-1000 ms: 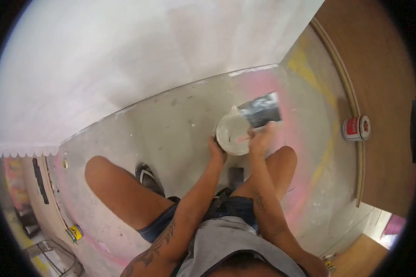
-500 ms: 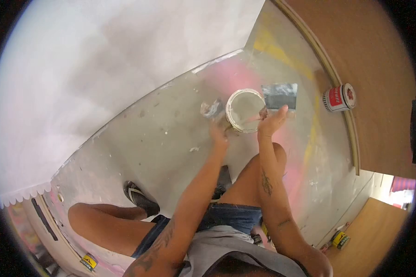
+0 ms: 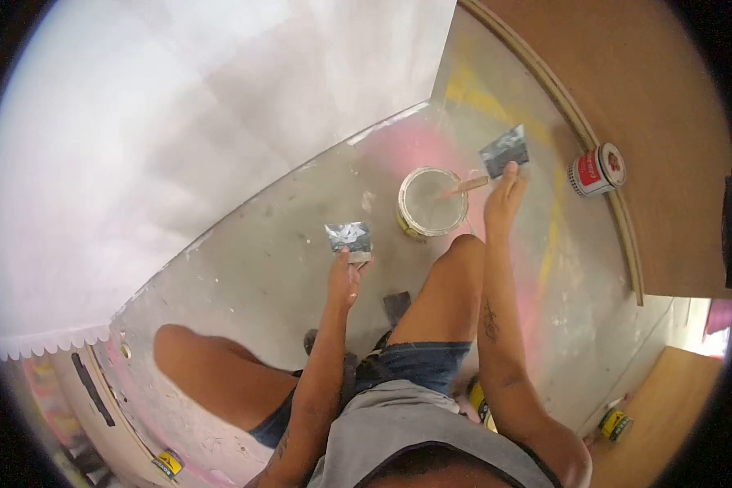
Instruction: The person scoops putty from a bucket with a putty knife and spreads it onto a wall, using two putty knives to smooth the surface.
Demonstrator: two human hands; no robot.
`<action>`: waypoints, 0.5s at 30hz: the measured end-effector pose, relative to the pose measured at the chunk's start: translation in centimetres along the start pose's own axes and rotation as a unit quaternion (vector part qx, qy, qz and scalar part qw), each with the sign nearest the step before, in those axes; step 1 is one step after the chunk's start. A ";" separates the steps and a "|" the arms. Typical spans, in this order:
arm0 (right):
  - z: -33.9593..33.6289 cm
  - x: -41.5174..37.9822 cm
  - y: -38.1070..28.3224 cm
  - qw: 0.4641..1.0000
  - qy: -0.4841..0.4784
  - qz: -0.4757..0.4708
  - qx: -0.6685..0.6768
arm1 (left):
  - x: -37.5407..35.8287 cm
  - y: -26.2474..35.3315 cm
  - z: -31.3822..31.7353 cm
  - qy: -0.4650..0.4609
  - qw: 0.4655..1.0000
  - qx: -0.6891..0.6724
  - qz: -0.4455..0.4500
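My left hand (image 3: 346, 281) grips a flat putty scraper (image 3: 350, 232), its dark blade smeared with white paste. My right hand (image 3: 504, 199) is closed on a second putty scraper (image 3: 506, 153), held up to the right with white streaks on its blade. Between the two hands, on the floor, stands an open round bucket (image 3: 413, 230) with a pale, coated rim. A wooden-handled tool (image 3: 470, 185) leans out over the bucket's right rim; its lower end is hard to make out. Neither scraper touches the bucket.
A white wall panel (image 3: 244, 106) rises on the left. The grey floor (image 3: 244, 252) carries pink and yellow paint. A red-and-white can (image 3: 598, 171) sits by the wooden trim (image 3: 581, 122) at right. Small yellow-labelled cans (image 3: 168, 464) stand near the lower edges.
My left hand has drawn back from the bucket's left side, down toward me. My right hand has moved right and slightly up, away from the rim. Both scrapers stay held; my legs have shifted.
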State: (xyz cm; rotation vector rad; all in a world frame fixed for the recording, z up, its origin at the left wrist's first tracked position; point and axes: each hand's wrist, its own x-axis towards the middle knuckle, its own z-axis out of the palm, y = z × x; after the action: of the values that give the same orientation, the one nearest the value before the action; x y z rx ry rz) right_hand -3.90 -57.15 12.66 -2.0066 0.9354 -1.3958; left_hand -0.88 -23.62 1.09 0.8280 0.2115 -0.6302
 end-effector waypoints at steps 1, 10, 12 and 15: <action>-2.4 1.3 -2.8 0.997 0.002 -0.013 0.077 | -0.3 0.8 0.8 -0.017 1.000 0.000 -0.010; -0.5 -4.4 -1.3 0.872 -0.450 -0.044 -0.189 | -7.3 7.6 1.8 -0.006 0.989 0.132 -0.064; 3.2 -5.8 1.0 0.825 -0.500 -0.016 -0.263 | -9.5 8.6 0.8 -0.003 0.987 0.147 -0.058; 7.8 -7.7 4.0 0.766 -0.540 -0.140 -0.321 | -11.9 9.7 -0.9 0.006 0.973 0.215 -0.084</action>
State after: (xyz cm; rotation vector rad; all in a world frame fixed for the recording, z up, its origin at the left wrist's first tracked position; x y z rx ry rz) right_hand 0.64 -53.43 2.61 -2.9295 0.5572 0.2391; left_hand -4.53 -12.80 11.45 1.2411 0.1575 -0.8462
